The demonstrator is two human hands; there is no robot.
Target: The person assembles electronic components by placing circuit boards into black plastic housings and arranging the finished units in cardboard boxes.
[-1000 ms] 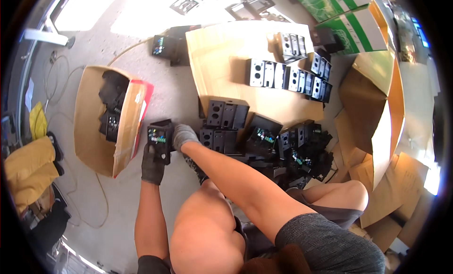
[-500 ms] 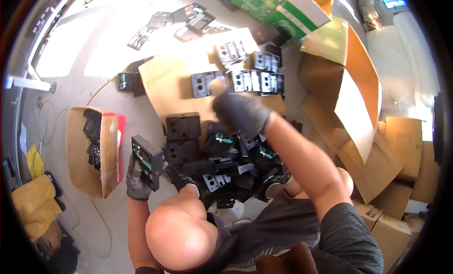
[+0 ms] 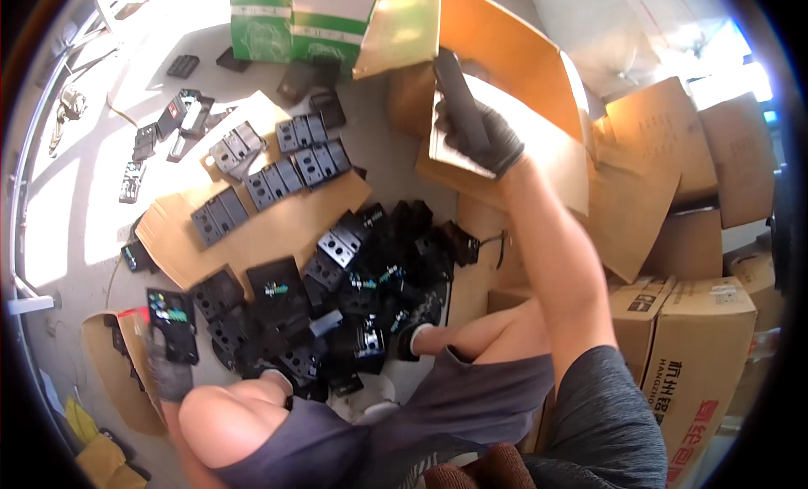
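Observation:
In my gloved left hand [image 3: 171, 376], at the lower left, is a black plastic device housing [image 3: 172, 327] with a row of green terminals. My gloved right hand [image 3: 500, 142] is stretched out to the upper right and grips a long black plastic part [image 3: 461, 102], seen edge-on. That part is above the pale flap of a large open cardboard box [image 3: 522, 34]. Between my legs lies a heap of black housings [image 3: 278, 312], some showing green terminals. Several empty-looking grey-black housings [image 3: 274, 183] stand in rows on a flat cardboard sheet [image 3: 168, 228].
A small cardboard box [image 3: 126, 384] with black parts stands beside my left hand. Green-and-white cartons [image 3: 328, 22] are at the far side. Loose electronic parts [image 3: 181, 110] lie on the floor at the far left. Closed brown cartons [image 3: 703, 329] stand on the right.
My right hand has moved from above the cardboard sheet to the open box, and a long black part now shows in it. My left hand still holds its housing. The view has turned right.

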